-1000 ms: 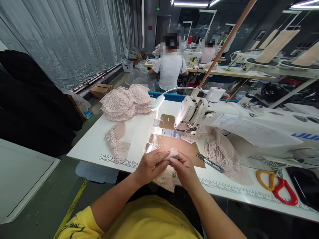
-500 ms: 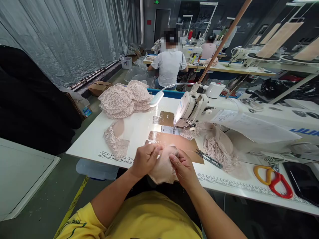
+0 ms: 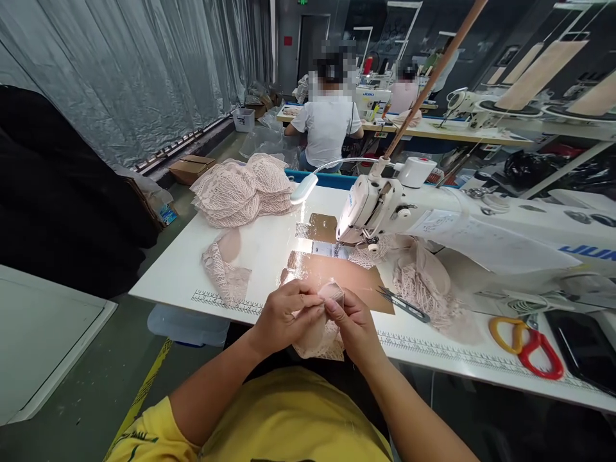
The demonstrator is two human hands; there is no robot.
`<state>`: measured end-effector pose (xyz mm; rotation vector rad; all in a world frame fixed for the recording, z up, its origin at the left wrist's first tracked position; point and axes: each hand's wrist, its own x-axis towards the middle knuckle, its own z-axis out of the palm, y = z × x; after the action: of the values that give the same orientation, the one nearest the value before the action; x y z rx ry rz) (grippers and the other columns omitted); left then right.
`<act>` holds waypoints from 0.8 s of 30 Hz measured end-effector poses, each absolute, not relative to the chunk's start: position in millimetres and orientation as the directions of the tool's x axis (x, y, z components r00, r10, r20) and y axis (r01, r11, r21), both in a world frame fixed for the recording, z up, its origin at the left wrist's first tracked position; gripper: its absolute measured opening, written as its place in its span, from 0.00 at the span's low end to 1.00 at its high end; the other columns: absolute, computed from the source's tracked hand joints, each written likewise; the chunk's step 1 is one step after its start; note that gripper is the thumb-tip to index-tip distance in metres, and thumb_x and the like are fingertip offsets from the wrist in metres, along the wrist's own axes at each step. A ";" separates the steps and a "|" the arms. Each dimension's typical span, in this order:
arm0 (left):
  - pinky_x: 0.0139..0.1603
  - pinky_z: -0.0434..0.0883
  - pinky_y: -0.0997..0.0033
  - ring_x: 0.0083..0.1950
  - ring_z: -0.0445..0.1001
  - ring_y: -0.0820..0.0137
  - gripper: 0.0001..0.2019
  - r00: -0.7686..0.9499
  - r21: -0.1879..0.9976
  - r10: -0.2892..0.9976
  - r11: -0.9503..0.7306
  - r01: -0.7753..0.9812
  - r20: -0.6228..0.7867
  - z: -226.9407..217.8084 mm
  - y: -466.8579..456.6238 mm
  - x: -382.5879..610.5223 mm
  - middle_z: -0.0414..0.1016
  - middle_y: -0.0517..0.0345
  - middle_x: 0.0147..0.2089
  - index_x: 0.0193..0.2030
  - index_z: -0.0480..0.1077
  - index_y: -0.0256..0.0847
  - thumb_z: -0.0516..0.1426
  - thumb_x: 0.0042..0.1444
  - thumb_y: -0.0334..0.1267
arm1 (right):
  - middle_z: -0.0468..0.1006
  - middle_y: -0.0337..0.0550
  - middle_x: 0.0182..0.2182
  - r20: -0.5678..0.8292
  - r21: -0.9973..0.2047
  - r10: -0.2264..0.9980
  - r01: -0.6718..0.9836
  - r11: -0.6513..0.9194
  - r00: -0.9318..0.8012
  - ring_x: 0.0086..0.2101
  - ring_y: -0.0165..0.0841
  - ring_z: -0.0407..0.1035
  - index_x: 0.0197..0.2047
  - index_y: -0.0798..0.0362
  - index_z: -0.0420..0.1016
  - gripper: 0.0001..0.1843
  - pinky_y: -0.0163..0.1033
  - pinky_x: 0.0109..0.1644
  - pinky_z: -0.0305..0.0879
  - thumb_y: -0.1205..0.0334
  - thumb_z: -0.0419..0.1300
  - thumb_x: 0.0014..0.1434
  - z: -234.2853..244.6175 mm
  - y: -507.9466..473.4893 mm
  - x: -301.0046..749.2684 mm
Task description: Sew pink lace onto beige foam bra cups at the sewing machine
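Note:
Between my two hands, at the table's front edge, is a beige lace bra cup (image 3: 310, 340). My left hand (image 3: 289, 317) pinches its upper edge, thumb and forefinger together. Close beside it, my right hand (image 3: 353, 321) grips the cup's right side, the thumb on top. The fingertips of both hands nearly meet, and part of the fabric is hidden behind them. Just beyond lies a brown plate (image 3: 337, 276) in front of the sewing machine's needle area. Thread snips (image 3: 404, 303) rest to the right of my right hand.
The white sewing machine (image 3: 433, 205) stands at right, more lace pieces (image 3: 423, 282) under its arm. A lace pile (image 3: 240, 192) sits at the table's back left, a single lace piece (image 3: 225, 266) before it. Scissors (image 3: 527, 346) and a phone (image 3: 582, 350) lie far right. A co-worker (image 3: 330, 122) sits ahead.
My left hand has moved right, toward my right hand, and its fingers now meet the cup's upper edge. The cup has turned and bunched, with lace showing at its lower part.

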<state>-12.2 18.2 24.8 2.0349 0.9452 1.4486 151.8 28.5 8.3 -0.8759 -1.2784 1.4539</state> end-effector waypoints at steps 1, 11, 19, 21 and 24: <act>0.38 0.72 0.72 0.38 0.73 0.71 0.06 0.182 0.715 0.761 -0.648 0.262 0.623 24.4 18.4 -11.0 0.74 0.52 0.37 0.40 0.75 0.39 0.57 0.58 0.32 | 0.69 0.36 0.27 0.090 -0.982 0.960 -0.183 0.041 -0.266 0.29 0.30 0.61 0.33 0.51 0.74 0.10 0.34 0.35 0.60 0.53 0.62 0.57 7.9 28.4 151.7; 0.34 0.65 0.74 0.31 0.65 0.74 0.17 -0.026 0.942 0.947 -0.314 0.121 0.319 15.2 30.7 -29.8 0.66 0.59 0.28 0.24 0.64 0.37 0.55 0.60 0.45 | 0.69 0.37 0.27 0.018 -0.961 0.970 -0.273 -0.050 -0.242 0.28 0.30 0.61 0.37 0.50 0.73 0.11 0.34 0.34 0.61 0.51 0.62 0.56 9.7 26.5 151.3; 0.30 0.63 0.77 0.31 0.64 0.74 0.19 0.454 0.997 0.891 -0.033 0.074 -0.004 12.5 25.1 -19.4 0.66 0.59 0.32 0.38 0.70 0.34 0.59 0.54 0.52 | 0.77 0.40 0.28 -0.263 -0.923 0.857 -0.142 -0.356 -0.443 0.28 0.33 0.70 0.36 0.52 0.74 0.16 0.38 0.33 0.68 0.50 0.67 0.49 15.6 24.4 162.0; 0.26 0.58 0.78 0.27 0.59 0.77 0.18 0.475 0.992 0.880 -0.042 0.121 -0.021 14.7 23.8 -22.0 0.61 0.63 0.26 0.36 0.70 0.34 0.58 0.55 0.51 | 0.79 0.42 0.29 -0.276 -0.932 0.870 -0.106 -0.345 -0.408 0.30 0.36 0.72 0.36 0.52 0.76 0.15 0.41 0.35 0.69 0.51 0.67 0.50 19.8 21.2 182.4; 0.25 0.55 0.78 0.24 0.55 0.78 0.16 0.541 0.986 0.838 -0.023 0.162 -0.069 17.2 23.5 -37.5 0.56 0.68 0.22 0.40 0.69 0.35 0.56 0.57 0.48 | 0.80 0.45 0.31 -0.035 -0.998 0.983 -0.050 -0.045 -0.180 0.32 0.39 0.74 0.37 0.53 0.78 0.15 0.45 0.36 0.71 0.50 0.63 0.55 24.5 11.2 221.7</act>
<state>-37.5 23.5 17.2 1.5263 0.8919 0.6739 221.7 11.2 24.5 -1.1075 -1.2797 1.3963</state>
